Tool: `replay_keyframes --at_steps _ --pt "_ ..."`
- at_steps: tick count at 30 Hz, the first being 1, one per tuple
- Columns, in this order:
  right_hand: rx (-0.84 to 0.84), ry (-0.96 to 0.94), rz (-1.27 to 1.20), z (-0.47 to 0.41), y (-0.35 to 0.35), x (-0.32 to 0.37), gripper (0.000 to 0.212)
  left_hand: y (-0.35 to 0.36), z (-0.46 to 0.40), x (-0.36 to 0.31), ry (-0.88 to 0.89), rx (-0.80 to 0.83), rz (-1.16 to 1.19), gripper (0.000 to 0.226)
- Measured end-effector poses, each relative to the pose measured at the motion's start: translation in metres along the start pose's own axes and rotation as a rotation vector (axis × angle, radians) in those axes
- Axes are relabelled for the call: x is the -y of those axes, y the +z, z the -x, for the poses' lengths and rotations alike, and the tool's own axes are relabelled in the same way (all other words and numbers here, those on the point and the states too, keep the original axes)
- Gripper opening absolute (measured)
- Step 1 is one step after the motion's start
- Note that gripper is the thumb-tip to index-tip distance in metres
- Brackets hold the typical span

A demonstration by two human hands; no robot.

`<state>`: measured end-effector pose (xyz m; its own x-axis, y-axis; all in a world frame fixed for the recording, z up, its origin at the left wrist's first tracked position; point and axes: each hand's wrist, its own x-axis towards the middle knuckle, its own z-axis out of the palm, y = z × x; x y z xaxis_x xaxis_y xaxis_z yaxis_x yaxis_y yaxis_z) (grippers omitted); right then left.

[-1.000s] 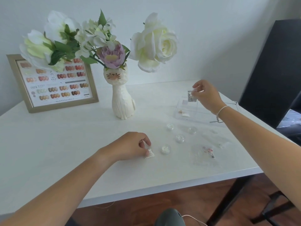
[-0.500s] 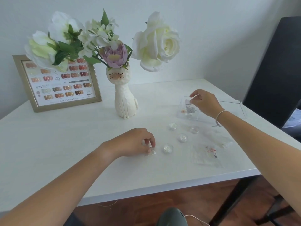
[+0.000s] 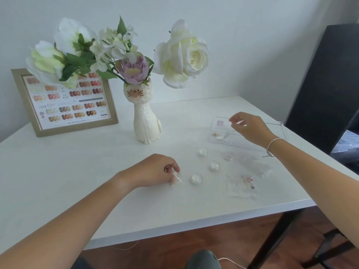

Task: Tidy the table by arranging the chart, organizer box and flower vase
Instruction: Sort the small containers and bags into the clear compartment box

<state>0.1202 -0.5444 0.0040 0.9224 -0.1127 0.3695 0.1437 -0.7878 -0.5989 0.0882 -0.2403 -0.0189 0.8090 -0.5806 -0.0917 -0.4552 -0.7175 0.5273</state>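
Observation:
The framed nail colour chart [image 3: 66, 105] leans against the wall at the back left. A white cat-shaped flower vase [image 3: 145, 125] with white and purple flowers stands right of it. At the right lies the clear organizer box [image 3: 219, 131], its lid open, with a few small items inside. My right hand [image 3: 250, 127] hovers over the box, fingers loosely curled with nothing seen in them. My left hand [image 3: 153, 171] rests on the white table [image 3: 77, 181] and pinches a small clear packet [image 3: 175, 179].
Several small round glitter jars [image 3: 214, 165] sit between my hands. Clear plastic bags [image 3: 244, 185] with tiny charms lie near the front right edge. A black chair [image 3: 326, 84] stands beyond the table's right side.
My right hand lowered a small item into the organizer box and has lifted slightly without it. My left hand closed its fingers on the small packet and stayed in place.

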Motion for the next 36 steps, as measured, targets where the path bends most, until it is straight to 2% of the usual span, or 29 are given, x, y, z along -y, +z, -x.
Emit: replay_keyframes --at_steps 6,12,16,21,26,36 --pt "0.024 -0.029 0.12 0.019 -0.016 -0.011 0.011 -0.016 -0.013 -0.006 0.044 -0.086 0.064 0.018" --pt "-0.075 -0.165 0.32 0.047 -0.025 -0.018 0.023 -0.039 -0.04 -0.024 0.113 -0.213 0.214 0.021" --pt "-0.186 -0.129 0.364 0.057 -0.034 -0.033 0.025 -0.045 -0.065 -0.043 0.149 -0.258 0.284 0.017" --pt "-0.246 -0.005 0.325 0.064 -0.041 -0.059 0.03 -0.043 -0.098 -0.068 0.178 -0.267 0.343 0.016" --pt "-0.174 0.116 0.181 0.065 -0.035 -0.077 0.037 -0.036 -0.129 -0.086 0.18 -0.263 0.343 0.019" --pt "-0.203 0.103 0.105 0.064 -0.029 -0.085 0.033 -0.026 -0.175 -0.087 0.098 -0.251 0.312 0.025"
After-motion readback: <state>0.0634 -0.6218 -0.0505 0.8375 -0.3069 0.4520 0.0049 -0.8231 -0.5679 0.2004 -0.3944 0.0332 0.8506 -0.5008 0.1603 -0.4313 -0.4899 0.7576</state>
